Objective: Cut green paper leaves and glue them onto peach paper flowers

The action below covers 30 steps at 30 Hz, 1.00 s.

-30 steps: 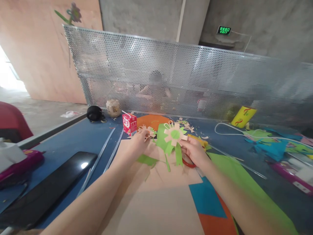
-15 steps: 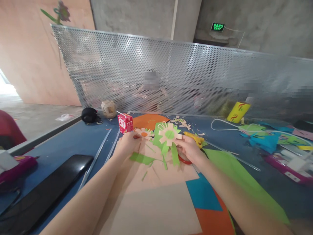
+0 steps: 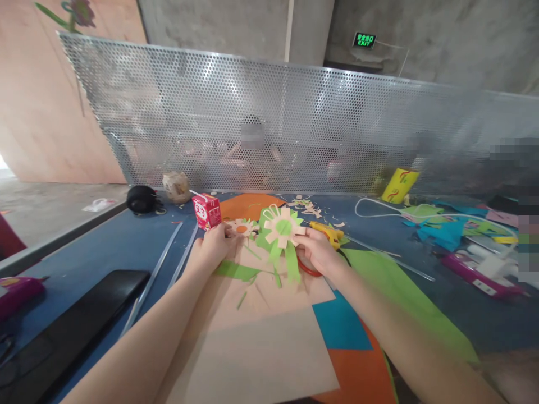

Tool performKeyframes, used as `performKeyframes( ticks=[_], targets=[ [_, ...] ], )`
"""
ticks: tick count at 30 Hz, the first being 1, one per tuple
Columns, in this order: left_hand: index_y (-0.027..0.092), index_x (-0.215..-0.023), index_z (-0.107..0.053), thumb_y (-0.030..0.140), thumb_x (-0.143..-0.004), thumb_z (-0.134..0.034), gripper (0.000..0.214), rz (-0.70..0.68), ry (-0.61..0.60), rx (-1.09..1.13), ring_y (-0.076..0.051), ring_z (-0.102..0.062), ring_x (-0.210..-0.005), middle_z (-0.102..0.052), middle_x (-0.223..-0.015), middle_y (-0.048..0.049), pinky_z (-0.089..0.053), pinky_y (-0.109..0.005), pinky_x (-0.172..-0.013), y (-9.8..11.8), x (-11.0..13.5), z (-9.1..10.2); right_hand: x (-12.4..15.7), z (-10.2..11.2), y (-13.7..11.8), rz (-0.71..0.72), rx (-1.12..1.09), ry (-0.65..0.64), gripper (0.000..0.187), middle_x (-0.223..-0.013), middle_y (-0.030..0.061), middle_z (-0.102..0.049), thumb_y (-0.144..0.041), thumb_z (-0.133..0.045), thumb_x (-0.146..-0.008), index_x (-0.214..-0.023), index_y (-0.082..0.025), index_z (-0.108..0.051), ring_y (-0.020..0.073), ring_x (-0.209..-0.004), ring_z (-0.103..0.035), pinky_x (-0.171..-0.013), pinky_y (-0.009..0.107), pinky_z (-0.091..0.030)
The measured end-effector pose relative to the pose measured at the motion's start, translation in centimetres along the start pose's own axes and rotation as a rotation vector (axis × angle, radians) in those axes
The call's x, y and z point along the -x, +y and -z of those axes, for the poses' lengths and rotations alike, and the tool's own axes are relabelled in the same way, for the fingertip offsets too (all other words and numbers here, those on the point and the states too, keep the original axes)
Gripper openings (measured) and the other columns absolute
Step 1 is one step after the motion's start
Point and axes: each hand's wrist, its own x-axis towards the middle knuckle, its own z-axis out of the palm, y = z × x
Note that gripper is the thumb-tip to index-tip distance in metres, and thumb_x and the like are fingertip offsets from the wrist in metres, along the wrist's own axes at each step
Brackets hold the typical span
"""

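Observation:
My right hand (image 3: 316, 251) pinches a paper flower (image 3: 283, 229) with beige petals, a green centre and green strips hanging below it, held upright above the table. My left hand (image 3: 214, 245) is closed near a second small paper flower (image 3: 241, 227) with an orange centre that lies on the table; whether its fingers grip that flower is hidden. Both hands hover over a beige paper sheet (image 3: 261, 348). A green paper scrap (image 3: 236, 271) lies just under the left hand.
A red drink carton (image 3: 206, 210), a yellow glue gun (image 3: 328, 231), red scissors handles (image 3: 309, 271), orange, teal and green sheets, a black flat device (image 3: 80, 314) at left, a yellow can (image 3: 394, 185). A perforated metal screen (image 3: 295, 123) closes the back; people sit behind it.
The view has shifted so everything sits further left and lower. My left hand drew back slightly from the small flower toward the sheet; my right hand keeps holding the paper flower.

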Motion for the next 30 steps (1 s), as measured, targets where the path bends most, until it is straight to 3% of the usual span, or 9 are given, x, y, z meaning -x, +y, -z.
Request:
performKeyframes(
  ticks=[8, 14, 18, 25, 30],
  targets=[
    [0.015, -0.093, -0.056, 0.016, -0.063, -0.056, 0.031, 0.003, -0.037, 0.010, -0.017, -0.060, -0.075, -0.066, -0.080, -0.0056, -0.043, -0.023, -0.064, 0.5, 0.1, -0.1, -0.2, -0.1, -0.2, -0.021, -0.040, 0.007, 0.015, -0.064, 0.0032, -0.067, -0.015, -0.060, -0.057, -0.072, -0.015, -0.061, 0.0162, -0.058, -0.062, -0.053, 0.026, -0.049],
    [0.014, -0.086, -0.058, 0.022, -0.055, -0.063, 0.032, 0.064, 0.054, 0.115, -0.018, -0.060, -0.069, -0.065, -0.073, -0.0052, -0.043, -0.024, -0.059, 1.7, 0.8, 1.5, -0.1, -0.1, -0.2, -0.032, -0.033, 0.018, 0.013, -0.062, 0.0034, -0.066, -0.014, -0.060, -0.056, -0.069, -0.015, -0.061, 0.0157, -0.056, -0.062, -0.051, 0.025, -0.049],
    [0.015, -0.076, -0.061, 0.022, -0.052, -0.065, 0.025, 0.063, 0.098, 0.318, -0.018, -0.060, -0.065, -0.064, -0.069, -0.0044, -0.044, -0.027, -0.059, 1.9, 0.6, 2.3, -0.1, -0.2, -0.2, -0.037, -0.036, 0.023, 0.012, -0.060, 0.0028, -0.065, -0.013, -0.060, -0.056, -0.068, -0.015, -0.061, 0.0145, -0.053, -0.061, -0.051, 0.025, -0.049],
    [0.016, -0.078, -0.060, 0.024, -0.056, -0.066, 0.024, -0.128, 0.322, 0.701, -0.017, -0.060, -0.076, -0.063, -0.077, -0.0039, -0.046, -0.029, -0.072, 4.0, 1.4, 3.5, -0.2, -0.3, -0.2, -0.015, -0.091, 0.014, 0.014, -0.063, 0.0020, -0.066, -0.015, -0.063, -0.056, -0.070, -0.016, -0.061, 0.0137, -0.055, -0.061, -0.051, 0.023, -0.048],
    [0.016, -0.079, -0.055, 0.021, -0.060, -0.066, 0.023, -0.289, 0.290, 0.913, -0.014, -0.058, -0.080, -0.059, -0.083, -0.0027, -0.046, -0.028, -0.075, 5.9, 3.2, 2.6, 0.0, -0.6, -0.7, 0.024, -0.185, 0.025, 0.016, -0.066, 0.0010, -0.067, -0.024, -0.065, -0.058, -0.071, -0.019, -0.059, 0.0173, -0.066, -0.063, -0.056, 0.026, -0.048]
  ],
)
